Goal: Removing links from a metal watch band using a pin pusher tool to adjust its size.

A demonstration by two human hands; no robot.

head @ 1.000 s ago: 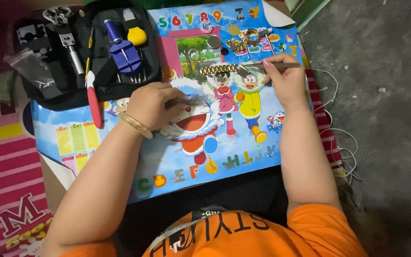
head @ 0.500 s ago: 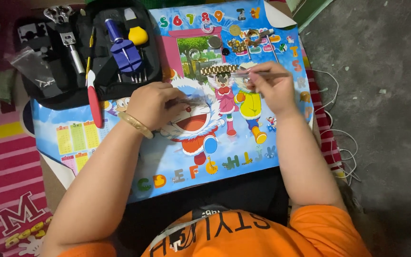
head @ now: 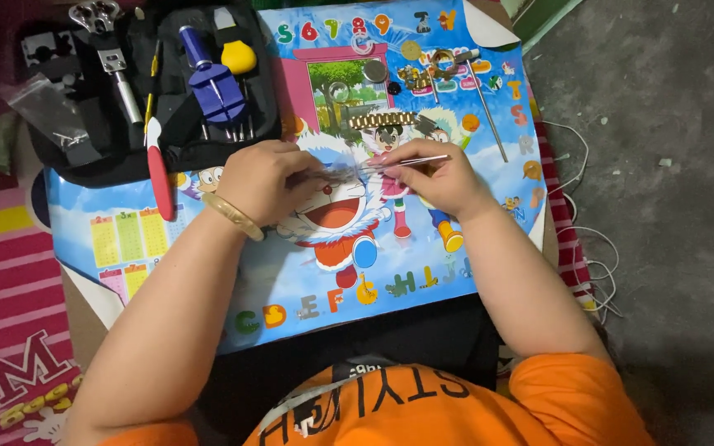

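Note:
My left hand [head: 268,178], with a gold bangle on the wrist, rests on the cartoon poster mat [head: 307,272]. Its fingers pinch what looks like a small clear plastic packet [head: 339,170]. My right hand [head: 440,178] is just to the right, gripping thin silver tweezers [head: 411,161]. The tweezer tips point left at the packet, and the two hands nearly touch. A gold watch bracelet [head: 383,120] lies on the mat just beyond the hands.
An open black tool case [head: 109,140] at the back left holds a blue tool [head: 212,81], a yellow piece [head: 238,57] and metal tools. A red-handled tool [head: 159,177] lies at its edge. Small watch parts [head: 423,76] and a thin metal rod [head: 487,111] lie at the back right. White cable [head: 592,264] lies on the floor to the right.
My right hand has come down and left with the tweezers, from beside the gold bracelet to meet my left hand. My left hand has raised its fingers onto the clear packet.

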